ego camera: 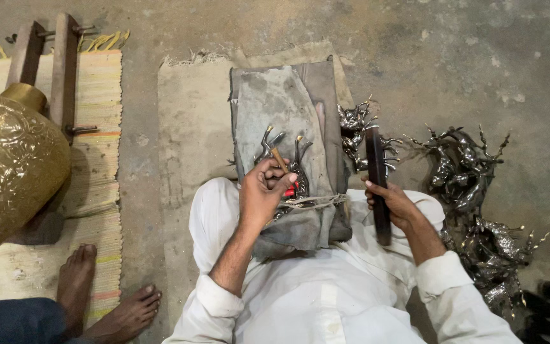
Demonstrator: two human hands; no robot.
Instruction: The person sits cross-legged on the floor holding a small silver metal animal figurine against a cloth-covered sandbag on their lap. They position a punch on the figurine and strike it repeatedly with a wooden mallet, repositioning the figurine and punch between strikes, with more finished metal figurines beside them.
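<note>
two hands at work: left hand (261,191) clamped on a thin tool (279,159) over a stiff, spiky metal figure (281,153); right hand (393,204) clamped around a dark rod (377,178), likely heavy.

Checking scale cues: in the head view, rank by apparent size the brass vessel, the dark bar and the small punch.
1. brass vessel, though nearest the camera
2. dark bar in the right hand
3. small punch in the left hand
</note>
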